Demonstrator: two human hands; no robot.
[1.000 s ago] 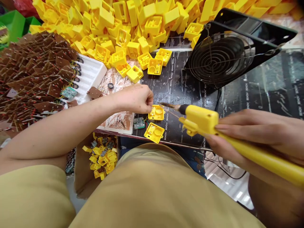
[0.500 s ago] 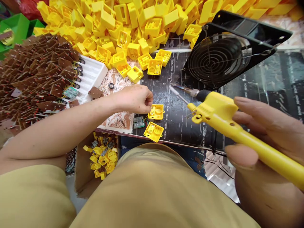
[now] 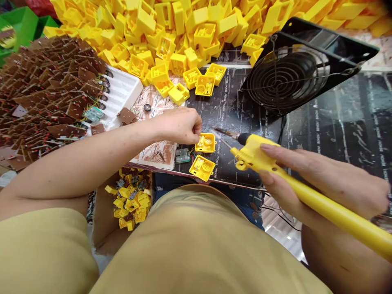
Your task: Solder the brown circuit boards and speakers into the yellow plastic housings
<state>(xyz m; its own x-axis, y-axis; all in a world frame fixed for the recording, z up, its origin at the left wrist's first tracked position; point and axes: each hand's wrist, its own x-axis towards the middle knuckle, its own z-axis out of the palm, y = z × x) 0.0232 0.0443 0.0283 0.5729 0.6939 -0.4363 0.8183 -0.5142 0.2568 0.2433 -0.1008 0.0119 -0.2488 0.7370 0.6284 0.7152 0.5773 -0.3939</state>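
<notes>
The tabletop (image 3: 235,116) has a glossy black covering, printed with the word BENCH in white rows, and pale light reflects on it. Toward the left, a paper sheet (image 3: 159,155) with brownish leaf-like pattern covers one part. Below, a little grey floor (image 3: 102,259) is seen near a cardboard box (image 3: 105,222); at right, a white ribbed surface (image 3: 279,223) shows bright glints.

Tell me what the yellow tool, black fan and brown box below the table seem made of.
Yellow tool: probably moulded plastic, smooth with a soft sheen and even colour; its narrow tip looks like darkened metal.
Black fan: the shiny frame could be painted metal or plastic; its thin wire guard suggests metal.
Brown box: likely cardboard, given its dull, plain walls.
</notes>
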